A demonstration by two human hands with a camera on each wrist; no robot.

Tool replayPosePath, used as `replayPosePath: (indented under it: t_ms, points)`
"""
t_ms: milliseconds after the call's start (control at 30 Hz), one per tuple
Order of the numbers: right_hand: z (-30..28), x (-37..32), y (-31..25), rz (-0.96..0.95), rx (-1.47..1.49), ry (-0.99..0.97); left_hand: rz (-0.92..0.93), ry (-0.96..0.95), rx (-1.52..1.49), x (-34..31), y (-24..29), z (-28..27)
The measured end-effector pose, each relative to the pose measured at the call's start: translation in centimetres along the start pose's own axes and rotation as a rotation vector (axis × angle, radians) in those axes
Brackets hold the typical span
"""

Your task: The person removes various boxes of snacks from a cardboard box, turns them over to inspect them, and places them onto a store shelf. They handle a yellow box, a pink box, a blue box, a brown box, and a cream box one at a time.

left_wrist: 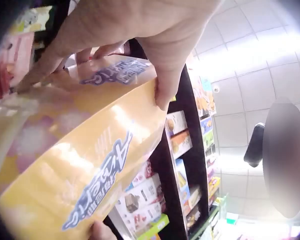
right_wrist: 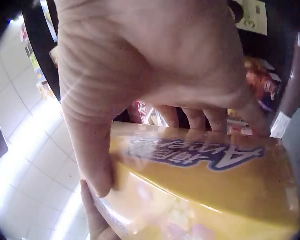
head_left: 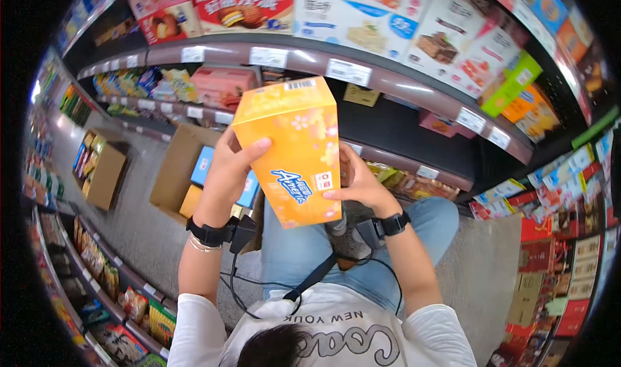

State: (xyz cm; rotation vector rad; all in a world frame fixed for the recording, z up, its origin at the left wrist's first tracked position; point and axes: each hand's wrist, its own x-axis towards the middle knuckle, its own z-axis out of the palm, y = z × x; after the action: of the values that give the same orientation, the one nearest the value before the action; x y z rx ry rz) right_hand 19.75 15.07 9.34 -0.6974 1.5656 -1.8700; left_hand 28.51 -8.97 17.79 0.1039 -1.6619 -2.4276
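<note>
A yellow-orange box [head_left: 291, 153] with pink blossoms and a blue "Americ…" logo is held between both hands, tilted, above the person's lap. On its left side the left hand [head_left: 234, 163] grips it, thumb across the printed face and fingers along the adjoining side. From the right, lower down, the right hand [head_left: 365, 184] grips the box, its thumb near a small white label. In the left wrist view the left thumb [left_wrist: 167, 82] presses near an edge of the box. The right wrist view has the right thumb [right_wrist: 95, 160] against the box and several fingers over its side.
Shelves of boxed snacks rise ahead, with a price-tagged shelf edge [head_left: 349, 71] just beyond the box. An open cardboard carton [head_left: 169, 173] holding blue and yellow boxes stands on the floor at left; another filled carton [head_left: 107, 176] is farther off. Cables [head_left: 233, 283] hang from the wrist cameras.
</note>
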Motion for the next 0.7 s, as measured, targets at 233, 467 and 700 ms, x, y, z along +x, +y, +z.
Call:
replayPosePath:
  t_ms: [233, 467, 700]
  points:
    - [-3.4, -10.0, -0.4, -0.019, 0.232, 0.333, -0.079, -0.417, 0.090, 2.0, -9.8, 6.1]
    - [-5.5, -14.8, 0.3, -0.021, 0.158, 0.483, -0.342, -0.528, -0.005, 0.1, -12.6, 10.0]
    - [-5.6, -14.9, 0.5, -0.013, 0.142, 0.483, -0.410, -0.475, -0.079, 0.0, -13.0, 10.2]
